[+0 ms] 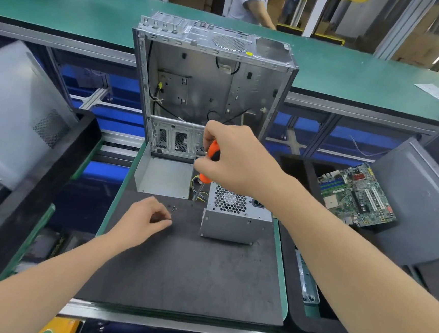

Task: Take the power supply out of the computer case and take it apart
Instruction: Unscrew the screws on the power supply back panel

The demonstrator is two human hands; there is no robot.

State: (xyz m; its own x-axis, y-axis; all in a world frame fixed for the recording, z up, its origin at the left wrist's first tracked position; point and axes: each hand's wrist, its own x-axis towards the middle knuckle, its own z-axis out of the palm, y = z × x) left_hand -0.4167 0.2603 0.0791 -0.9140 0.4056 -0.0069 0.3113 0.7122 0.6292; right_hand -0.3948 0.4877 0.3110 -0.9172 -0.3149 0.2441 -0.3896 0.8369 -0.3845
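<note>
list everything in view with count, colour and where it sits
computer case: 1, silver, upright at the mat's far end, open
power supply: 1, silver, on the mat, right of centre
bent metal cover: 1, silver, at the case's foot
loose screw: at least 1, silver, on the mat
mat: 1, dark grey, near bench
motherboard: 1, green, right of the mat
far bench: 1, green, behind the case
other person: 1, pale shirt, beyond the far bench
screwdriver: 1, orange and black, in the right hand
left hand: fingers curled over the mat, contents unclear
right hand: grips the screwdriver
</note>
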